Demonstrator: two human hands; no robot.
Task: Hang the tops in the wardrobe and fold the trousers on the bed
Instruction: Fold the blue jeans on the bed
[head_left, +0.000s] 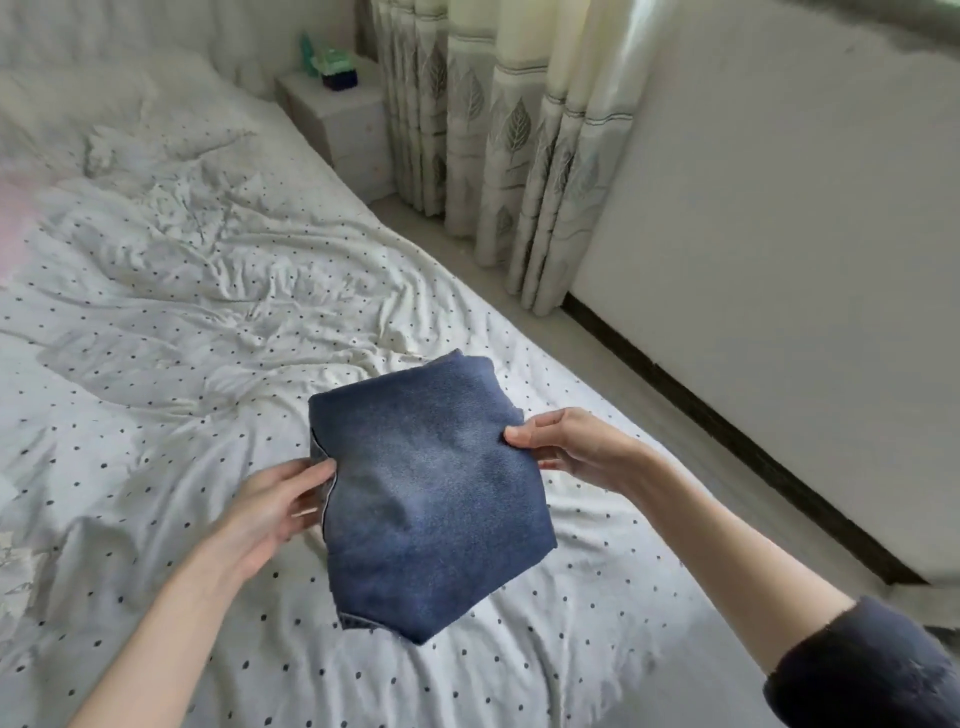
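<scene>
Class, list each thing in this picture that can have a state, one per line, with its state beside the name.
Blue trousers: folded into a compact bundle, held above the bed.
Left hand: grip on the bundle's left edge.
Right hand: pinches the bundle's right edge.
Bed sheet: spread out, wrinkled.
Curtains: hanging in gathered folds, down to the floor.
Bedside cabinet: drawers shut, small items on top.

You see folded trousers (431, 499) of matt, faded blue denim; the bed (156, 312) wears wrinkled, dotted white cotton-like cloth.
</scene>
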